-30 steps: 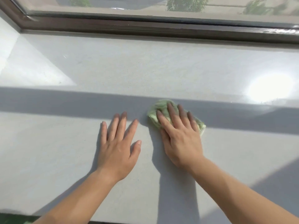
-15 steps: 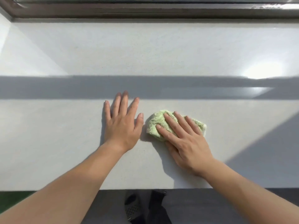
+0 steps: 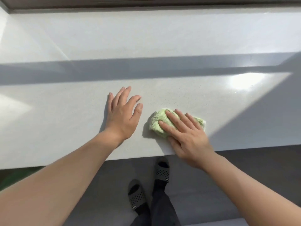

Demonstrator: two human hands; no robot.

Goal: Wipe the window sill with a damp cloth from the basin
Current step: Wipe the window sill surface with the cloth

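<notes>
Green cloth (image 3: 156,119): one | right hand (image 3: 187,136) flat, pressing it | left hand (image 3: 122,115) flat on sill (image 3: 179,38)

The right hand (image 3: 187,136) lies flat on the fluffy light green cloth (image 3: 157,123) and covers its middle, so only the cloth's two ends show. The hand's outer side and wrist look blurry. The dark brown window frame (image 3: 146,2) is cut off at the top. The wide white stone window sill (image 3: 162,38) runs off both sides. Both bare arms (image 3: 65,185) run off the bottom. One grey slipper with holes (image 3: 162,170) reaches the sill's edge; its tip is hard to see.
</notes>
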